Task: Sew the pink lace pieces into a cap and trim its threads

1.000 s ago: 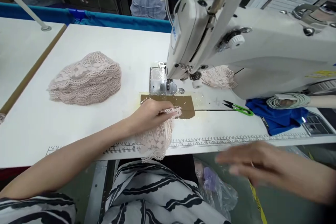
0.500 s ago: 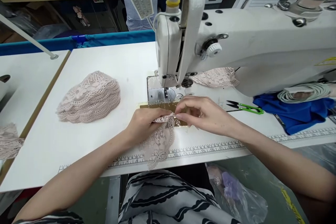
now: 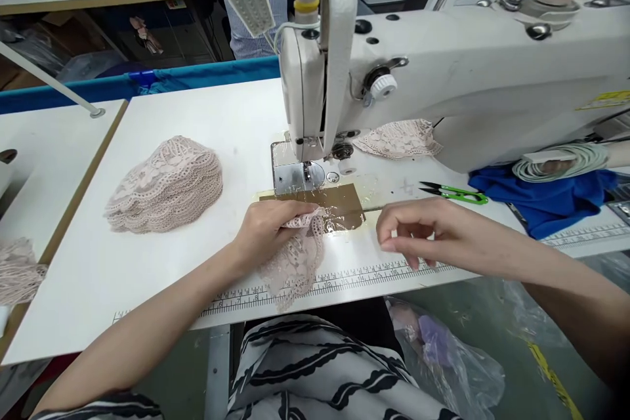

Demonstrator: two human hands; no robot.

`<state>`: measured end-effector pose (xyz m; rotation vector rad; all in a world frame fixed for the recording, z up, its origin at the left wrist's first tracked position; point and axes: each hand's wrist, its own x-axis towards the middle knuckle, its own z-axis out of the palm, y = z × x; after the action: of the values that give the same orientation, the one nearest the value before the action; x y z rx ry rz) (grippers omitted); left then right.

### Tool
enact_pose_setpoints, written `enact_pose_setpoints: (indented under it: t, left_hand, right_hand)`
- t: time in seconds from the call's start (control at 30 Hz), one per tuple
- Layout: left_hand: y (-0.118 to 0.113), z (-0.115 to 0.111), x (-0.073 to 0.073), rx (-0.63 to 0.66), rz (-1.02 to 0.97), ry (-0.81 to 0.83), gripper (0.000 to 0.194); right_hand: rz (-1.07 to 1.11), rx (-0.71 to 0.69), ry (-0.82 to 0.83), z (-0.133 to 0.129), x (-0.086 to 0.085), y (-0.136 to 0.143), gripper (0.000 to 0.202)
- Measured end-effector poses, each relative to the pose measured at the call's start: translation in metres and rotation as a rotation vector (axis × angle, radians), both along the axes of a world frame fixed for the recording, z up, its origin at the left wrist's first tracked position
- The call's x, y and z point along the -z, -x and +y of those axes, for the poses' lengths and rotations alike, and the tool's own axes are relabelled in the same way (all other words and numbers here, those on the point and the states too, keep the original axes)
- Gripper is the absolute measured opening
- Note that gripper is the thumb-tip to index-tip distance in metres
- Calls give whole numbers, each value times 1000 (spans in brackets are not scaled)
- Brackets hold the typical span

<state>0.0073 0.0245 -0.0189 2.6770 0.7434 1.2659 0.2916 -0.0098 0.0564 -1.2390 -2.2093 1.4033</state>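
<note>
My left hand (image 3: pixel 263 231) pinches a folded pale pink lace piece (image 3: pixel 291 264) between thumb and fingers, in front of the sewing machine (image 3: pixel 308 111). The lace hangs down over the ruler marks near the table's front edge. Off to the right of the lace, my right hand (image 3: pixel 418 231) is raised over the table with thumb and index tips together. Anything held in that pinch is too small to make out. Behind the left hand lies the metal needle plate (image 3: pixel 290 178), with a brown taped patch (image 3: pixel 347 205) in front of it.
A stack of lace pieces (image 3: pixel 165 187) sits on the left. Another lace piece (image 3: pixel 401 139) lies under the machine arm. Green thread snips (image 3: pixel 457 193) and a blue cloth (image 3: pixel 541 200) are at right. A person in a striped shirt (image 3: pixel 256 20) sits beyond.
My right hand has moved away from the lace to the right, its thumb and index still together. My left hand still holds the lace in nearly the same place. The view has shifted slightly.
</note>
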Motion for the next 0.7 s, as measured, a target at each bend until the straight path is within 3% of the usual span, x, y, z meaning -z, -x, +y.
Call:
enact_pose_setpoints:
  t: [0.1, 0.23, 0.37, 0.47, 0.7]
  left_hand:
    - [-1, -2, 0, 27, -2, -32, 16]
    - [-2, -5, -3, 56, 7, -49, 17]
    - [-2, -5, -4, 60, 30, -104, 18]
    - [-1, -4, -2, 50, 56, -125, 24]
    - [0, -4, -1, 81, 52, -120, 17]
  right_hand:
    - [19, 176, -328, -5, 10, 12, 18]
    - [29, 151, -659, -3, 32, 48, 20]
    - [-71, 174, -860, -2, 39, 65, 12]
    - [-50, 166, -894, -3, 38, 60, 16]
    - [71, 119, -724, -11, 18, 49, 15]
